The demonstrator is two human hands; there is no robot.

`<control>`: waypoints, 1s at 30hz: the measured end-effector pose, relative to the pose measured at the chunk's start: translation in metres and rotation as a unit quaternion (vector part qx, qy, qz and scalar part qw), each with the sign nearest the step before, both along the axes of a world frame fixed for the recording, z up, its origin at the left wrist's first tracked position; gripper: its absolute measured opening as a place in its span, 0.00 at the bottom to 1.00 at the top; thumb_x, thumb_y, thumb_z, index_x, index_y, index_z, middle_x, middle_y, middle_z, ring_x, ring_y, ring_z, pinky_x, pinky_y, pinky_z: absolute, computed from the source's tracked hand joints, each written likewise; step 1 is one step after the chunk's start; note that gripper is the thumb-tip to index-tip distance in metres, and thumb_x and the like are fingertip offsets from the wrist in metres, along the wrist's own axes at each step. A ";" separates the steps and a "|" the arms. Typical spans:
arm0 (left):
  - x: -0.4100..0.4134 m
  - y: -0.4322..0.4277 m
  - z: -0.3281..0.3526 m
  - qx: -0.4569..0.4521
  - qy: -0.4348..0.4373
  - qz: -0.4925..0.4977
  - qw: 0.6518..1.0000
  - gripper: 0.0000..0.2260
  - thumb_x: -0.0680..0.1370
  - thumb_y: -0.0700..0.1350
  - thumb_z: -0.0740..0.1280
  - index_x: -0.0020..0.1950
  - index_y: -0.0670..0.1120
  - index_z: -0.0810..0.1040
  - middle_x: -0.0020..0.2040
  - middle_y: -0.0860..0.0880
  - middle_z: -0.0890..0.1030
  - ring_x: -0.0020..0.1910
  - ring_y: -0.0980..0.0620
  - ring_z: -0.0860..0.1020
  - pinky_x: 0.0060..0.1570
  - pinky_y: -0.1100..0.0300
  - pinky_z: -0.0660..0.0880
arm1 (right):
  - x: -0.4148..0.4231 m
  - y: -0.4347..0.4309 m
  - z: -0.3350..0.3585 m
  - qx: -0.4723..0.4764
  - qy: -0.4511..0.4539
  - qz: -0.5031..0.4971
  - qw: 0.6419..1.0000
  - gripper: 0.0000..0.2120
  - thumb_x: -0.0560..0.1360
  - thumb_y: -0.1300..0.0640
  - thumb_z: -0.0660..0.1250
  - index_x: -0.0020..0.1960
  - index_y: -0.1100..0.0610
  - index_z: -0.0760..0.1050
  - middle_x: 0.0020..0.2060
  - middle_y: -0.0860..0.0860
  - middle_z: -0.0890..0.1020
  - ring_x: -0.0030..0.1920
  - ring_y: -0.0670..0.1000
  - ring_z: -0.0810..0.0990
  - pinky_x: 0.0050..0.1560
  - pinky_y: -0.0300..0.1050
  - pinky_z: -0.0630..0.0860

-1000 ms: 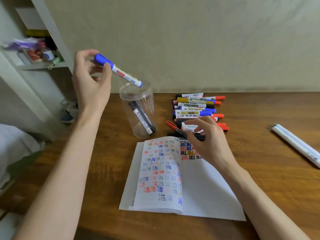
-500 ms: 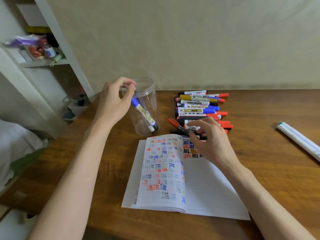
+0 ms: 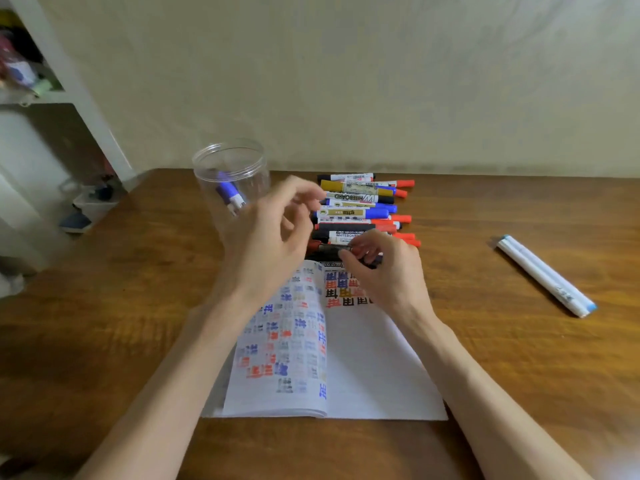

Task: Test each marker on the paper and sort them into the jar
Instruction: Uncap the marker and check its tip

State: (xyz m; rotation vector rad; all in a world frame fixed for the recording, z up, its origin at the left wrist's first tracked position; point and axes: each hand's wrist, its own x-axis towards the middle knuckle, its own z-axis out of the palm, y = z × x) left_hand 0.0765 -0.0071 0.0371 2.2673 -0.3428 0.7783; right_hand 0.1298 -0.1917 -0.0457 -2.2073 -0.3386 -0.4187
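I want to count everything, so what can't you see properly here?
All in the head view:
Jar bottom: hidden behind the left hand.
Marker in the right hand: mostly covered by fingers; label unreadable.
Shelf things: blurred, cut by the left edge.
Paper marks: too blurred to read.

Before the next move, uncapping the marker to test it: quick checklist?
1. Marker held: ok, right hand pinches it.
2. Left hand free: ok, holds nothing, close beside the marker.
3. Capped or not: cannot tell, blurred.
4. Blank space: ok, notebook right page mostly bare.
5. Jar upright and open: ok, blue marker inside.
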 end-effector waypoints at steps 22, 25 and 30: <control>0.012 -0.046 -0.064 0.110 0.151 -0.105 0.977 0.07 0.86 0.50 0.61 0.62 0.52 0.73 0.58 0.56 0.81 0.53 0.56 0.81 0.47 0.53 0.81 | -0.030 -0.054 0.011 0.353 0.203 0.016 0.913 0.16 0.81 0.46 0.71 0.47 0.60 0.83 0.38 0.57 0.85 0.39 0.52 0.81 0.45 0.44 0.78; 0.011 -0.040 -0.070 0.085 0.182 -0.110 0.973 0.09 0.86 0.49 0.59 0.64 0.51 0.73 0.57 0.53 0.82 0.53 0.55 0.81 0.47 0.51 0.82 | -0.031 -0.052 0.011 0.313 0.186 0.036 0.931 0.20 0.83 0.48 0.69 0.47 0.66 0.82 0.37 0.56 0.85 0.38 0.51 0.82 0.43 0.43 0.78; 0.010 -0.012 -0.067 0.007 0.250 -0.121 0.961 0.10 0.86 0.49 0.57 0.63 0.56 0.75 0.48 0.60 0.81 0.53 0.61 0.80 0.48 0.61 0.81 | -0.023 -0.076 0.021 0.375 0.174 -0.045 0.910 0.15 0.84 0.54 0.67 0.42 0.59 0.81 0.35 0.57 0.82 0.39 0.55 0.79 0.48 0.50 0.76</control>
